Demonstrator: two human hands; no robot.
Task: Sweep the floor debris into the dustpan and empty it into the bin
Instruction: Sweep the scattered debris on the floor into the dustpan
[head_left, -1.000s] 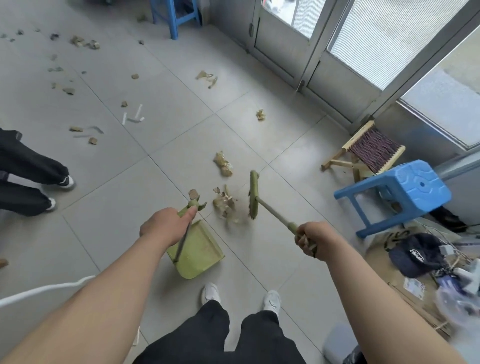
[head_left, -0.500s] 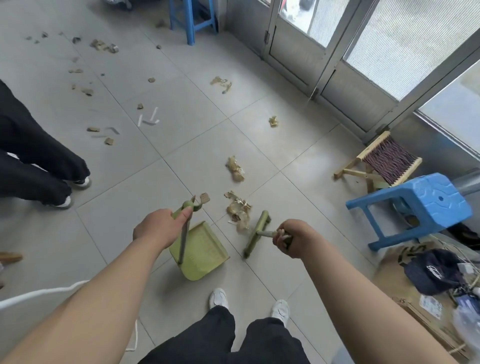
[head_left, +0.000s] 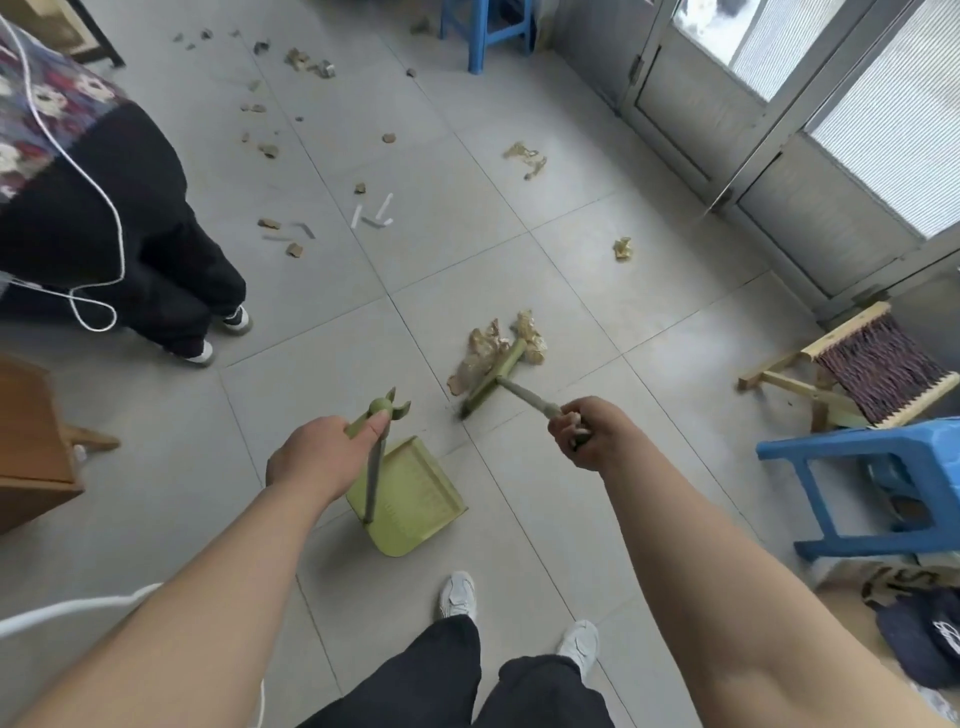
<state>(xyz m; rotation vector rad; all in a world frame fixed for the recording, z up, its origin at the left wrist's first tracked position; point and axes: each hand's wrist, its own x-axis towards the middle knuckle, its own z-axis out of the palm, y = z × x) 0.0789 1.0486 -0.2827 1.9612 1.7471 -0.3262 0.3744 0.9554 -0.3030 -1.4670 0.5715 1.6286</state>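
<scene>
Green dustpan (head_left: 415, 501) flat on tile (head_left: 597, 291); green broom (head_left: 491, 378) against crumpled tan debris (head_left: 480, 345).

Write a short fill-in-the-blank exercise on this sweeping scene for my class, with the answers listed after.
The left hand grips the handle of the green ____. The right hand grips the handle of the ____. Its head touches a pile of debris lying on the tiled ____. The plastic stool near the right arm is ____ in colour.
Missing words: dustpan; broom; floor; blue.

head-worn view, facing steeply down, floor (head_left: 519, 234) close
</scene>
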